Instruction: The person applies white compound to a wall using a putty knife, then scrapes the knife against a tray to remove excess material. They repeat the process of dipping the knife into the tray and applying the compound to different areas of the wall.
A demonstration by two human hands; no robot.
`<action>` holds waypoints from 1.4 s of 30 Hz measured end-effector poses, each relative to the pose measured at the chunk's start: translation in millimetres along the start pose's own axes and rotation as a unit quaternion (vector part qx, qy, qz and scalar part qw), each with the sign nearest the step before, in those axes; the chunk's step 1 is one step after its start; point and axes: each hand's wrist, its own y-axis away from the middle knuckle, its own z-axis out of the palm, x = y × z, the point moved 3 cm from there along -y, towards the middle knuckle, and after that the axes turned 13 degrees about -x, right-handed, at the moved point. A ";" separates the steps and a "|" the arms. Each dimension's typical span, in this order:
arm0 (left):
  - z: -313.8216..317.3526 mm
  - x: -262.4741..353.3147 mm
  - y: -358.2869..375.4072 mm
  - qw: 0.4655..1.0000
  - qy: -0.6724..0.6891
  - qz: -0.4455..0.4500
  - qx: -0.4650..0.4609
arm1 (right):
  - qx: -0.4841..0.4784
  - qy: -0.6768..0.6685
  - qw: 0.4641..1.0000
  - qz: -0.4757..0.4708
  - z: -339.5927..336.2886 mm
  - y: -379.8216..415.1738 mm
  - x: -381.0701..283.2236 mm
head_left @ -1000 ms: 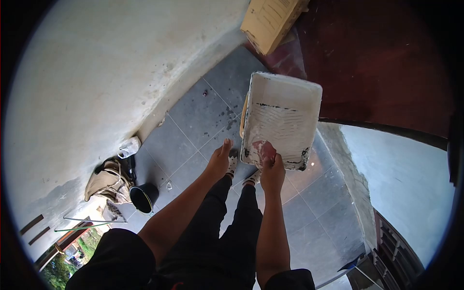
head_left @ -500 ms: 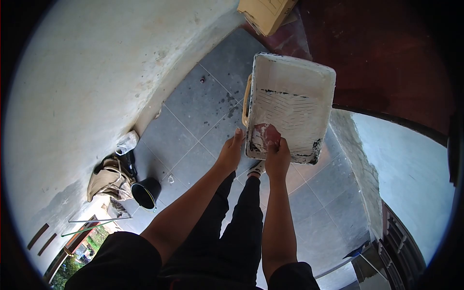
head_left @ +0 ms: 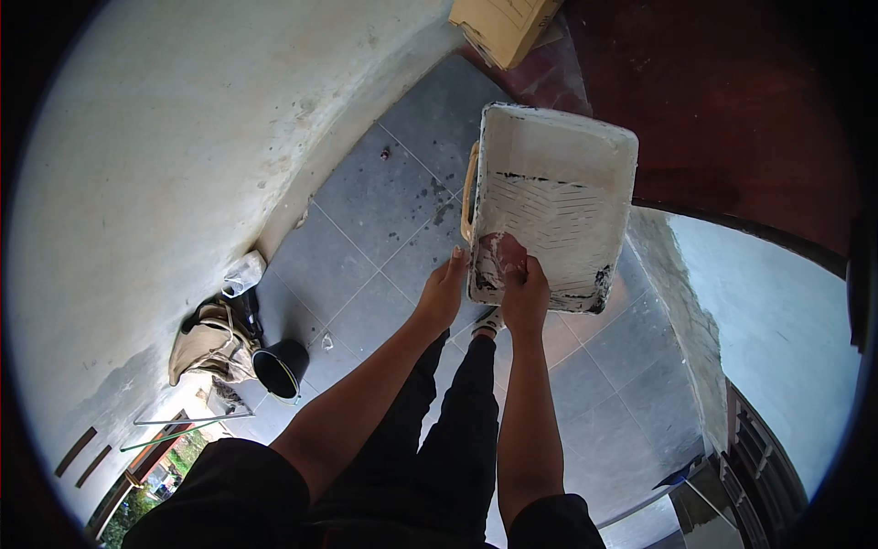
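A white paint tray (head_left: 558, 151) with a ribbed slope and dark smears on its rim is tilted in front of me. At its lower left edge is my left hand (head_left: 443, 291), thumb up along the side and the other fingers hidden; it grips the tray there. A yellowish handle (head_left: 469, 197) shows on the left side above that hand. Closed inside the tray's lower left corner, my right hand (head_left: 526, 297) pinches a flat reddish piece (head_left: 512, 252) smeared with white paint. The piece lies against the tray's inner surface, and its exact kind is unclear.
Grey floor tiles (head_left: 347, 265) with dark spots spread below. A black bucket (head_left: 281, 368), a beige bag (head_left: 208, 346) and a clear plastic container (head_left: 244, 274) stand along the left wall (head_left: 210, 137). A cardboard box (head_left: 503, 27) rests on a dark red surface (head_left: 722, 101) ahead.
The reddish piece has shifted slightly within the tray's corner with my right hand. The tray and my left hand sit marginally further right in view.
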 end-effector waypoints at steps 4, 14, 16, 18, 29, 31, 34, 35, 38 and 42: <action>0.1 -1.2 -1.8 1.000 0.007 0.009 0.007 | 0.008 0.004 1.000 -0.030 -0.8 -1.4 -1.6; -3.2 1.5 1.5 1.000 0.012 -0.005 0.007 | -0.064 -0.086 0.994 0.013 -15.4 -12.3 19.9; -5.8 2.9 4.8 1.000 0.014 -0.002 -0.010 | -0.120 -0.312 0.938 0.089 -31.8 -3.0 10.4; -13.3 -1.7 14.2 1.000 0.000 -0.003 0.004 | -0.135 -0.382 0.910 0.087 -47.5 10.8 9.8; 7.6 93.5 105.3 0.990 -0.124 0.063 -0.028 | -0.067 -0.656 0.748 -0.081 -191.9 166.7 -90.9; 41.4 134.7 111.1 0.980 -0.128 0.142 -0.051 | -0.042 -0.652 0.743 -0.143 -217.7 188.8 -94.8; 97.0 197.9 107.2 0.941 -0.192 0.264 -0.085 | -0.035 -0.658 0.717 -0.227 -265.7 208.2 -101.7; 115.0 212.6 97.1 0.926 -0.198 0.310 -0.090 | -0.043 -0.659 0.702 -0.266 -282.3 218.5 -107.2; 207.7 305.3 102.8 0.874 -0.245 0.403 -0.117 | 0.012 -0.630 0.719 -0.293 -351.5 252.2 -136.1; 361.9 423.2 197.6 0.768 -0.328 0.526 -0.164 | 0.047 -0.589 0.710 -0.382 -464.2 275.7 -128.7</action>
